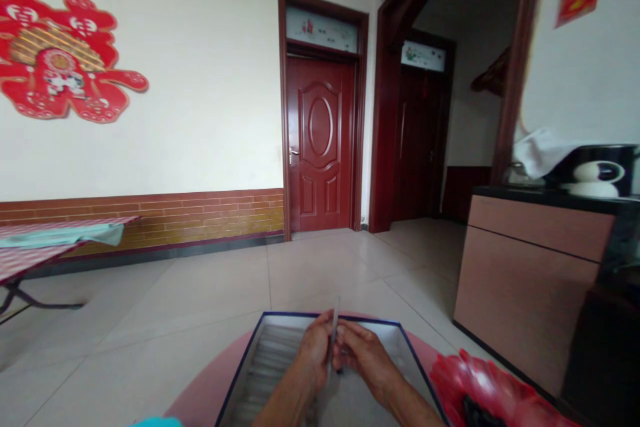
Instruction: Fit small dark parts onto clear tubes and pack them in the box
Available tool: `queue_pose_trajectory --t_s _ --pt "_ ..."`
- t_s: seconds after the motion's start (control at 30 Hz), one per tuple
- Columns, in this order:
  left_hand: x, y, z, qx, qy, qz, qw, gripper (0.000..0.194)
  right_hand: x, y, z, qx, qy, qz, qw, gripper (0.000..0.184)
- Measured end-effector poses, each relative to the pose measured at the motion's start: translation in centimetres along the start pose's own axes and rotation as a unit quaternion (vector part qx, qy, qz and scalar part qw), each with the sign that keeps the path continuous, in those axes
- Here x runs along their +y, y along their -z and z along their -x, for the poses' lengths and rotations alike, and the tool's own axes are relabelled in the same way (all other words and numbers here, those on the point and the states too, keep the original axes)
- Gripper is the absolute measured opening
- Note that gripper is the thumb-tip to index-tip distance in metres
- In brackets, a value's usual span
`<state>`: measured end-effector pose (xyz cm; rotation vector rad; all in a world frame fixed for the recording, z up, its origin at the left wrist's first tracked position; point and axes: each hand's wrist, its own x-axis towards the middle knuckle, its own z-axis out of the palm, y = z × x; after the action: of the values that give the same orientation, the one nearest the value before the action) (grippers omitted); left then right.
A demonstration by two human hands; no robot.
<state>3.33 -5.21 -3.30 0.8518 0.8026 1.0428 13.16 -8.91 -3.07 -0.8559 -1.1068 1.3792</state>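
My left hand [314, 350] is closed around a thin, clear, tube-like stick [335, 313], which stands nearly upright with its top above the fingers. My right hand [369, 352] meets it from the other side, its fingers pinched together against the stick; whether they grip it or something small beside it is hidden. A small dark bit shows under the right fingers. Both hands are over a shallow white box [406, 347] with a blue rim. Along its left side lie several similar clear sticks [273, 363], partly covered by my left forearm.
The box rests on a round pink surface [205, 387]. To the right lies a shiny red plastic bag [483, 383] with something black in it. A cabinet [530, 280] stands at the right, and a checkered folding table [30, 260] at the left. A red door [320, 147] is ahead.
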Motion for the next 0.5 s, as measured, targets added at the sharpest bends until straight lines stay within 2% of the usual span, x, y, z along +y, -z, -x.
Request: queue_pose_trajectory --t_s 0.17,0.37,0.5 --pt "-0.2 0.0 -0.2 0.036 -0.028 -0.068 0.997 0.06 -0.4 0.5 0.2 -0.005 -0.037 0.05 0.998 0.027" --pt "-0.6 0.2 -0.5 0.032 -0.038 -0.131 0.99 0.067 -1.3 0.5 0.1 0.019 -0.068 0.177 0.982 0.029" --pt "-0.8 0.2 -0.4 0.042 -0.033 -0.152 0.987 0.066 -2.1 -0.5 -0.2 0.007 -0.009 0.315 0.949 0.028"
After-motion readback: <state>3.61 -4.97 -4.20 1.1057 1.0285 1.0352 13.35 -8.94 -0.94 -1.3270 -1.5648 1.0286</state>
